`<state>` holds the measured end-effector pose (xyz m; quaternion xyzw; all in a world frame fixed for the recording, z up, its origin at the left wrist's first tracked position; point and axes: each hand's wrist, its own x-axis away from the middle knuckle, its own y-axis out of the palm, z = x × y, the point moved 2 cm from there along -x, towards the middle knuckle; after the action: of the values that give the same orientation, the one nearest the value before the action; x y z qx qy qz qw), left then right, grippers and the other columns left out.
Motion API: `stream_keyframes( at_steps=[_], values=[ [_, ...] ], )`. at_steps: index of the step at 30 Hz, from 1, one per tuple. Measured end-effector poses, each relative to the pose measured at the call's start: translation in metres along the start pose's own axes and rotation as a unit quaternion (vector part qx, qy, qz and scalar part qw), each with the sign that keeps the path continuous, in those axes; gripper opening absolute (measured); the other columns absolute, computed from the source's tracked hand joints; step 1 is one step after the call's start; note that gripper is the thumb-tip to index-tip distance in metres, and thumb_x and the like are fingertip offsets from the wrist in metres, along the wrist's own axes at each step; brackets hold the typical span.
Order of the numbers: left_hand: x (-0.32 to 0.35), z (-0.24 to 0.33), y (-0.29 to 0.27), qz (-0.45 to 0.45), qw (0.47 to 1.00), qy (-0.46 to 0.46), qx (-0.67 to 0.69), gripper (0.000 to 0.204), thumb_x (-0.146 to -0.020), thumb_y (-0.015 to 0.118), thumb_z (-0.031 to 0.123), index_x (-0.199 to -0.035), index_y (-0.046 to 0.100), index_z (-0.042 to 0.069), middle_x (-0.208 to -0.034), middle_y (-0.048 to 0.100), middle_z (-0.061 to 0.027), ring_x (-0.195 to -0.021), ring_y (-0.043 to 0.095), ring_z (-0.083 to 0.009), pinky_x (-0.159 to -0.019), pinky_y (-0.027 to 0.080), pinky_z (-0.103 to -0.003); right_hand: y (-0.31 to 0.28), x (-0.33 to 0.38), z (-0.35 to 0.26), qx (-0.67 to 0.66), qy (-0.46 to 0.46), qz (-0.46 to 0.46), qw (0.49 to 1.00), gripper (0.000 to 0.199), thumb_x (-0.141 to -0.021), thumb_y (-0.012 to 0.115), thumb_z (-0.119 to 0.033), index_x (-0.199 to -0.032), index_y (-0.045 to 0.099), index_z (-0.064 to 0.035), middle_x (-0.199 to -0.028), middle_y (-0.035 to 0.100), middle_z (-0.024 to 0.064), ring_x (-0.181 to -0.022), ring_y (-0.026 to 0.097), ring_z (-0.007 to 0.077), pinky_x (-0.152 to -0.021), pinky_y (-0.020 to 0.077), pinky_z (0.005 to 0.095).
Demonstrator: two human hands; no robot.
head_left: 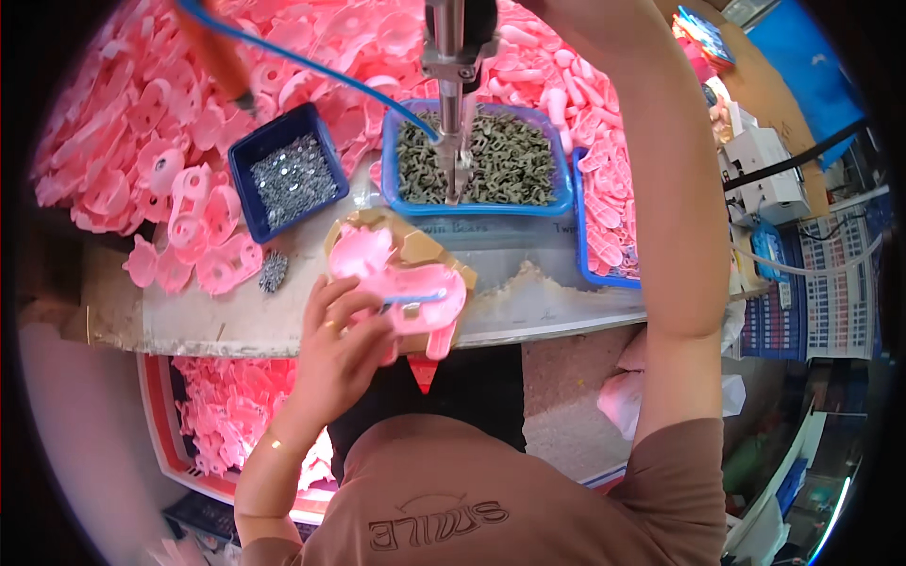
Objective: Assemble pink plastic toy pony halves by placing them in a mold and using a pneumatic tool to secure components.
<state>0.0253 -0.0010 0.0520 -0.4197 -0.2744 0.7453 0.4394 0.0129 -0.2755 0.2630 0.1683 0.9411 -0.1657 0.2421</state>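
A pink bear-shaped plastic part (422, 283) lies on a tan, block-like fixture (415, 247) at the table's near edge. My left hand (344, 335) grips the left side of this part, thumb and fingers closed on it. A thin bluish strip (413, 298) shows across the part. Above it stands the metal shaft (451, 113) of an upright tool. My right arm (675, 208) reaches up past the shaft's right side; the hand is mostly cut off by the upper edge, its fingers hidden.
A blue tray (572, 203) of dark metal pieces sits behind the fixture. To its left is a dark-blue tray (247, 209) of small silvery parts. Pink plastic parts (123, 141) pile up at the far left. An orange-handled tool (212, 47) and a blue hose (311, 66) hang above.
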Motion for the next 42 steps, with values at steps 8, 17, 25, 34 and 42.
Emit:
stream_keyframes(
  at_steps=[8, 17, 25, 34, 42],
  values=[
    [0.074, 0.022, -0.172, -0.223, 0.948, -0.21, 0.086, 0.021, -0.08, 0.071, 0.012, -0.099, 0.071, 0.005, -0.075, 0.067, -0.0081, -0.081, 0.066, -0.0286, -0.077, 0.048, -0.039, -0.132, 0.065, 0.17, 0.51, 0.161, 0.037, 0.844, 0.041, -0.085, 0.072, -0.03, -0.115, 0.061, -0.0044, -0.088, 0.07, 0.0111, -0.082, 0.068, 0.0236, -0.074, 0.0535, 0.0383],
    [0.106, 0.001, -0.163, -0.098, 0.911, -0.356, -0.183, 0.048, -0.089, 0.067, 0.013, -0.134, 0.055, 0.002, -0.125, 0.063, -0.0171, -0.112, 0.06, -0.0325, -0.095, 0.046, -0.04, -0.129, 0.096, 0.221, 0.626, 0.177, 0.117, 0.751, 0.044, -0.082, 0.069, -0.028, -0.12, 0.061, -0.008, -0.09, 0.071, 0.0184, -0.079, 0.07, 0.0337, -0.07, 0.0564, 0.0454],
    [0.004, 0.02, -0.041, -0.047, 0.994, -0.101, 0.019, 0.051, -0.081, 0.076, 0.008, -0.129, 0.061, 0.008, -0.127, 0.063, -0.0165, -0.112, 0.062, -0.0358, -0.092, 0.052, -0.042, -0.027, 0.147, 0.141, -0.066, 0.335, -0.077, 0.937, 0.04, -0.093, 0.059, -0.011, -0.132, 0.051, -0.0056, -0.094, 0.069, 0.0092, -0.072, 0.068, 0.0157, -0.064, 0.0587, 0.0294],
    [-0.029, 0.028, 0.037, 0.04, 0.992, 0.108, 0.053, 0.048, -0.073, 0.082, 0.004, -0.119, 0.067, 0.004, -0.123, 0.064, -0.0137, -0.101, 0.066, -0.0299, -0.082, 0.056, -0.037, 0.025, 0.219, 0.099, -0.246, 0.383, -0.156, 0.877, 0.044, -0.098, 0.061, -0.013, -0.139, 0.046, -0.0085, -0.105, 0.069, 0.0109, -0.09, 0.069, 0.0149, -0.078, 0.0567, 0.0288],
    [-0.007, 0.025, 0.029, 0.039, 0.996, 0.062, 0.058, 0.046, -0.073, 0.082, 0.003, -0.117, 0.068, 0.004, -0.118, 0.066, -0.0142, -0.097, 0.067, -0.0292, -0.079, 0.057, -0.037, -0.147, 0.273, 0.101, 0.412, 0.253, 0.262, 0.835, 0.018, -0.09, 0.067, -0.011, -0.106, 0.068, -0.0013, -0.091, 0.071, 0.0062, -0.082, 0.065, 0.0102, -0.073, 0.0513, 0.0266]
  ],
)
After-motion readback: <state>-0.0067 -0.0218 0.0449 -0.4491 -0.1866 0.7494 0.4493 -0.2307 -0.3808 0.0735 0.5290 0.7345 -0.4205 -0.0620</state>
